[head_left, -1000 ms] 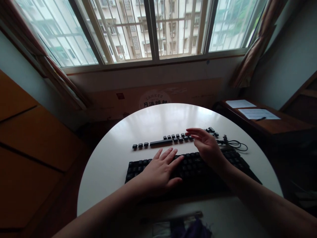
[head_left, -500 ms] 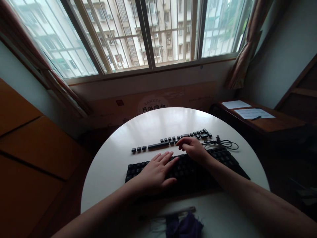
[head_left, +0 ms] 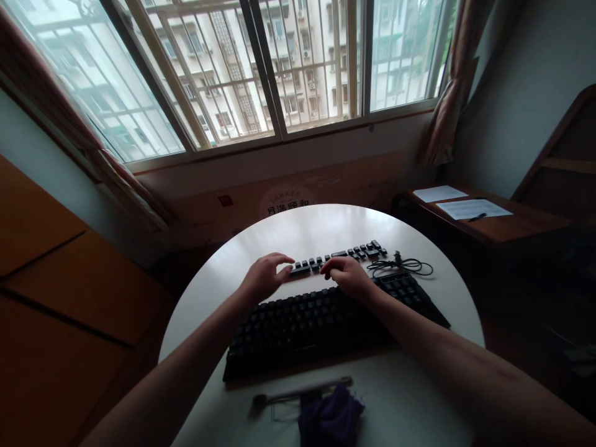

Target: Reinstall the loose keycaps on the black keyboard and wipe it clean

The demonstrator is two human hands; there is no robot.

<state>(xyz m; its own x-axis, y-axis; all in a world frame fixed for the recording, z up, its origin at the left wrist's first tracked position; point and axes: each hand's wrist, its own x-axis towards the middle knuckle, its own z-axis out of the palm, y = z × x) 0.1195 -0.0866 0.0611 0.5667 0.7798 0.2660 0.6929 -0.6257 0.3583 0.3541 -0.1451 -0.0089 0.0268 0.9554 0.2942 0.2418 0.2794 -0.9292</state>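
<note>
A black keyboard lies on the round white table, many of its keys in place. Beyond its far edge runs a row of loose black keycaps, including a long bar-shaped keycap. My left hand is at the left part of this row, thumb and fingers apart; it covers some keycaps, and contact is unclear. My right hand hovers between the row and the keyboard's upper edge with curled fingers. Whatever its fingertips may hold is hidden.
A bundled black cable lies right of the loose keycaps. Near the front sit a purple cloth and a thin brush-like tool. Papers and a pen rest on a wooden side table under the window's right side.
My left hand has lifted off the keyboard and moved forward to the loose keycaps. My right hand stays about where it was. The view has shifted slightly.
</note>
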